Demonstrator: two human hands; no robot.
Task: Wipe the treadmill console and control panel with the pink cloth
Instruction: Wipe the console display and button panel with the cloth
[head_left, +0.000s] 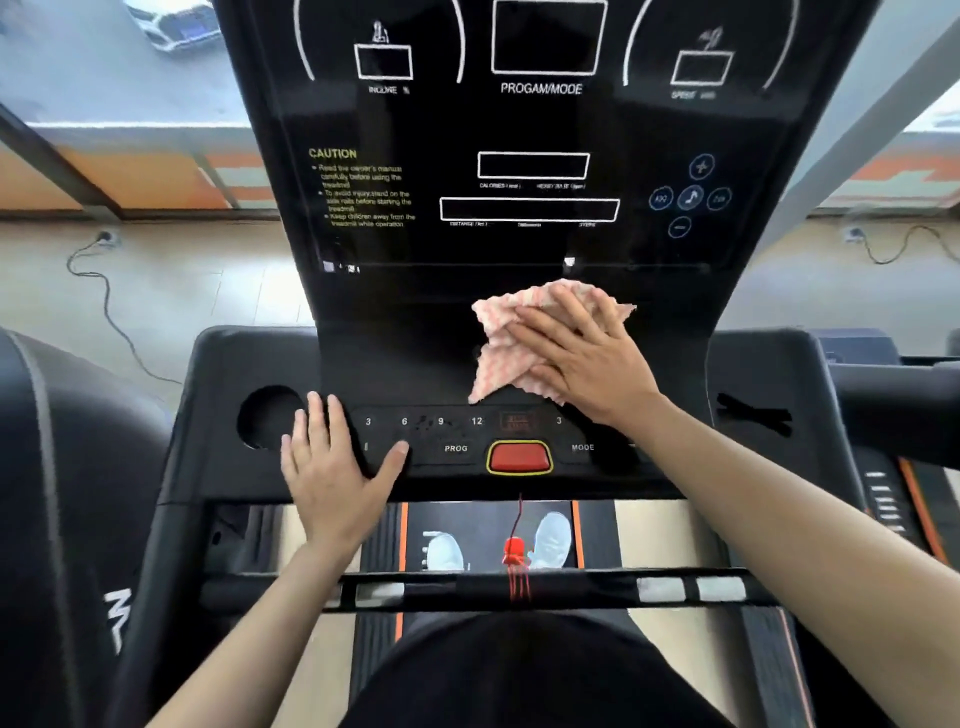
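Note:
The black treadmill console (519, 124) rises ahead with white display outlines and yellow caution text. Below it lies the control panel (467, 434) with number keys and a red stop button (519, 457). My right hand (582, 358) lies flat with spread fingers on the crumpled pink cloth (498, 358), pressing it against the lower console just above the panel. My left hand (332, 467) rests flat and open on the left end of the control panel, thumb near the keys, holding nothing.
A round cup holder (265, 421) sits left of my left hand. A red safety cord and clip (515, 551) hang from the stop button over the front handlebar (467, 592). Another machine (883, 395) stands at right. Cables (104, 291) trail on the floor.

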